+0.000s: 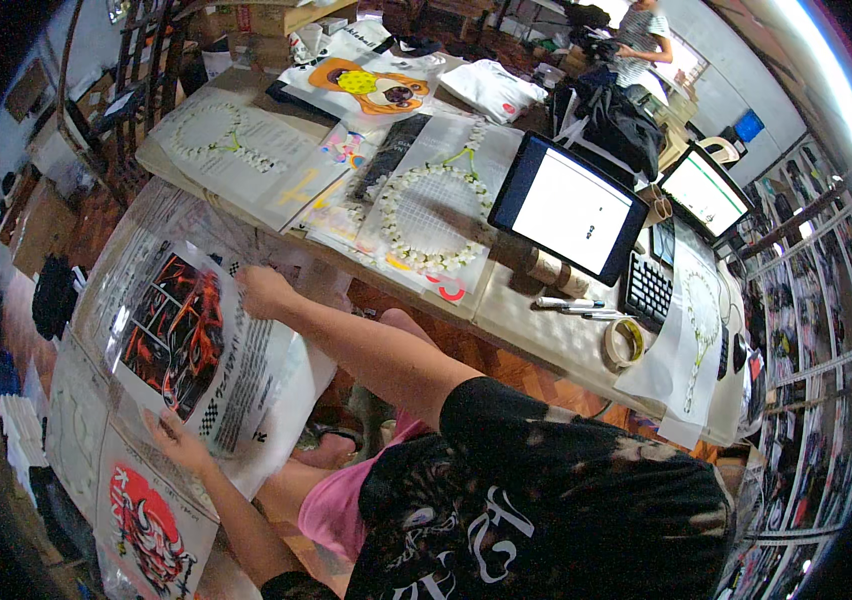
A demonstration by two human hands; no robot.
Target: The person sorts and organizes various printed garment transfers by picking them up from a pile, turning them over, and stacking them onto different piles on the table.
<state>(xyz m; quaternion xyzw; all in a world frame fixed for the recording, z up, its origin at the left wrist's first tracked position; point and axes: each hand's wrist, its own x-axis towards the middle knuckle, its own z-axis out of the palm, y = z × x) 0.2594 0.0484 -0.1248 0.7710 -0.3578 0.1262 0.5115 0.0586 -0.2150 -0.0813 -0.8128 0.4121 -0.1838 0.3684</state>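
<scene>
A clear printed film [186,330] with a red and black car graphic, a checkered strip and dark lettering lies slanted in front of me. My right hand [268,294] is closed on its upper edge, beside the checkered strip. At the film's lower corner, my left hand [178,440] grips the edge between thumb and fingers. Beneath the film is a white sheet [296,390], over a plastic-covered surface. Below my left hand lies another print [149,527], showing a red disc and a horned mask.
A long table [506,325] carries flower-garland prints [436,215], a tablet [568,207], a keyboard [648,290], pens [576,308] and a tape roll [624,342]. Folded shirts [494,88] lie at its far side. Another person [641,45] stands at the back. Loaded shelves [816,350] line the right.
</scene>
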